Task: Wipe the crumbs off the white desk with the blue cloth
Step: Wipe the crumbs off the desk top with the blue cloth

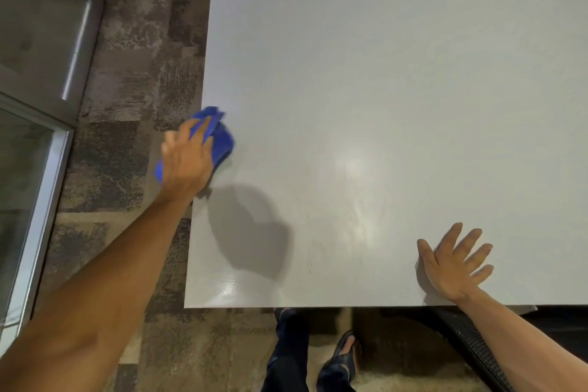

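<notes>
The left hand (pixel 187 162) reached out on a nearly straight arm to the left edge of the smooth white rectangular desk (pixel 381 89), palm down, fingers curled over and gripping the bunched bright blue cloth (pixel 222 140). The cloth lay pressed on the desk right at that left edge, partly overhanging it above the mottled brown-grey carpet (pixel 133 73). The right hand (pixel 453 261) rested flat near the desk's front edge, well apart from the cloth, fingers spread and released, holding nothing. Its forearm crossed the front edge. No crumbs could be made out on the desk.
</notes>
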Demonstrator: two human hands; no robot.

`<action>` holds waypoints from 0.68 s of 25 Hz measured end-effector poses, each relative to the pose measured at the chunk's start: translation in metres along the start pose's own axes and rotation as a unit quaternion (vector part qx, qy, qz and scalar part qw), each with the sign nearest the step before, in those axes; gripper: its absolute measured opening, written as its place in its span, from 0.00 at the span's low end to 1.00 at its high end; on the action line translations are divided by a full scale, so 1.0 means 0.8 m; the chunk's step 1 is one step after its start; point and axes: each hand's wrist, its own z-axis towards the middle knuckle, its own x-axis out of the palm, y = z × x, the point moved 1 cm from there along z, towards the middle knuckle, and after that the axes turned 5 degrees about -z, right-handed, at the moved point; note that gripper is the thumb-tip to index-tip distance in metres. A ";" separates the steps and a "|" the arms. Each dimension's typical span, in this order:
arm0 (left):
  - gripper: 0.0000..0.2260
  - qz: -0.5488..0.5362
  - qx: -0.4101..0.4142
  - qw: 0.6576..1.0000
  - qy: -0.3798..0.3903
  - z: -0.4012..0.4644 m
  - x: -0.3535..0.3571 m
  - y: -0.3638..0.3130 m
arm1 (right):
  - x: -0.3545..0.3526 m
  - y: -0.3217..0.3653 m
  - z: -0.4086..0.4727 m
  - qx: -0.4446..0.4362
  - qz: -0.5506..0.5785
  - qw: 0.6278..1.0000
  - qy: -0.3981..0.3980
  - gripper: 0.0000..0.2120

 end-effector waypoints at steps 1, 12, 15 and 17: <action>0.20 -0.019 0.062 0.998 0.000 0.002 0.000 -0.026 | -0.002 0.001 0.000 -0.001 0.000 1.000 -0.001 0.42; 0.23 -0.145 0.106 0.981 0.069 -0.046 0.108 -0.086 | 0.009 -0.007 0.011 -0.014 0.002 1.000 -0.024 0.44; 0.23 -0.191 0.145 0.966 0.094 -0.080 0.103 -0.118 | 0.011 -0.005 0.010 -0.012 0.005 0.999 -0.047 0.43; 0.26 -0.226 0.186 0.947 0.135 -0.126 0.098 -0.148 | 0.011 -0.004 0.008 -0.010 -0.001 0.999 -0.051 0.42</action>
